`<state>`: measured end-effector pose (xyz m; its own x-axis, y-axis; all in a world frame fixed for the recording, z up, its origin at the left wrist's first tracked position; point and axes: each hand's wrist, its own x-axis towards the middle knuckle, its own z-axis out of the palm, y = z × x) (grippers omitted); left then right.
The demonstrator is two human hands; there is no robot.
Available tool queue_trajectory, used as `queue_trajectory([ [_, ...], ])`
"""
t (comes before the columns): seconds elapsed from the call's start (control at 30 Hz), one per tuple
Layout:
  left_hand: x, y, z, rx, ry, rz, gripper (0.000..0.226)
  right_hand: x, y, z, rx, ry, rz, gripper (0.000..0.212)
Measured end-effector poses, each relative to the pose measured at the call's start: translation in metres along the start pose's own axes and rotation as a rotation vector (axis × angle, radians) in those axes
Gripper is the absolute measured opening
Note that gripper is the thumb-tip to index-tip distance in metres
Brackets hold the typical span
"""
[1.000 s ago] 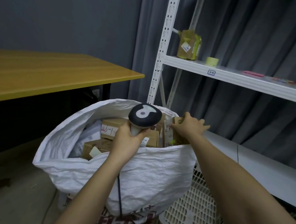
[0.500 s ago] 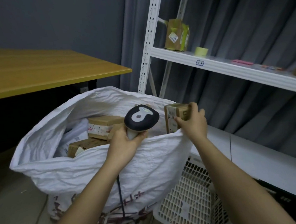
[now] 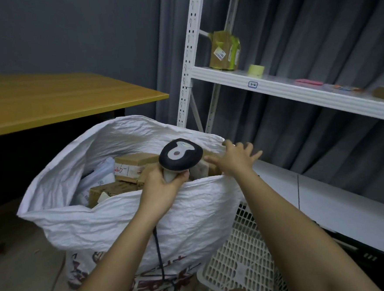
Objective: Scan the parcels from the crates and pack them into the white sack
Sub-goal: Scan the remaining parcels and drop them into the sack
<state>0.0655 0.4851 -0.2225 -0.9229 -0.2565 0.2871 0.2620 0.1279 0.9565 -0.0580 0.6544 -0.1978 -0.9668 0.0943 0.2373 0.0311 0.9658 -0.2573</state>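
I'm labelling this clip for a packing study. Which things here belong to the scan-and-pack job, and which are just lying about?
Part of the job:
- white sack
- parcels in the sack
- scanner, gripped by the left hand
- right hand, open over the sack
- white crate

Lying about:
- wooden table
- shelf
- taped box on the shelf
- tape roll

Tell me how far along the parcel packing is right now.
Several brown cardboard parcels already lie inside the crumpled white woven sack. In hand: the left hand grips the black and grey handheld scanner; the right hand is spread open over the sack's mouth, holding nothing. Left: whatever remains in the white perforated plastic crate, whose contents are hidden.
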Motion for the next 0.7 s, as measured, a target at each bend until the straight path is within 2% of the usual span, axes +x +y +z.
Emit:
queue_trajectory([
  [0.1,-0.004,0.002,0.002,0.003,0.005,-0.004,0.025,-0.005,0.007,-0.011,0.117,0.073,-0.084,0.071],
  [0.23,-0.009,0.008,0.017,-0.024,0.011,0.003,0.024,-0.027,0.033,-0.03,0.448,0.211,-0.162,0.047],
  [0.37,-0.022,0.022,0.054,-0.055,-0.019,0.044,0.027,-0.058,0.079,-0.04,0.548,0.272,-0.215,0.039],
  [0.5,-0.041,0.03,0.112,-0.105,-0.115,0.069,0.026,-0.09,0.144,-0.043,0.566,0.305,-0.126,0.037],
  [0.7,-0.082,0.022,0.225,-0.097,-0.37,0.013,0.026,-0.15,0.277,-0.032,0.585,0.288,0.178,0.037],
])
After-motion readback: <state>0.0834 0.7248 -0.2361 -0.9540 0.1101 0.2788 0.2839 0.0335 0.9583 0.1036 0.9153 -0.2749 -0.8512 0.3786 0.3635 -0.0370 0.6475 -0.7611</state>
